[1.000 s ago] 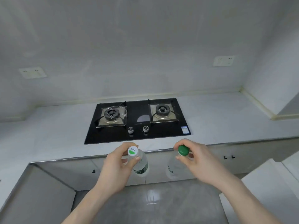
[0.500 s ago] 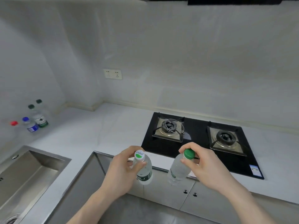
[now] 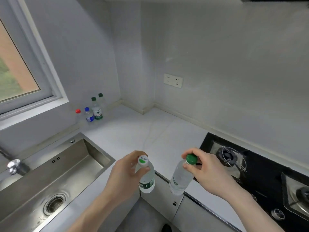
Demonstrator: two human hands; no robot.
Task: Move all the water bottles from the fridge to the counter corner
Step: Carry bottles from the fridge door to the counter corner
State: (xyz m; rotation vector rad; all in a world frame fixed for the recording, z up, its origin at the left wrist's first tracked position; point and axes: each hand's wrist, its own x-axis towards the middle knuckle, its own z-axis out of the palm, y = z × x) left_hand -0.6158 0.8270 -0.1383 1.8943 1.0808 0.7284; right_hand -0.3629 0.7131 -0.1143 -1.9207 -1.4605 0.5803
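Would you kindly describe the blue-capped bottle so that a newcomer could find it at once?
Start at the window on the left and drop to the counter below its sill, past the far end of the sink. Four bottles stand there along the wall. The blue-capped bottle is second from the left, between a red-capped bottle and a taller green-capped bottle; its cap alone is blue.

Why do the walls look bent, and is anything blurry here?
Head view: the wide lens bows the window frame and counter edges; soft, even light with hardly any shadows; the corner bottles look slightly soft; the sink shows mild sheen, no harsh glare.
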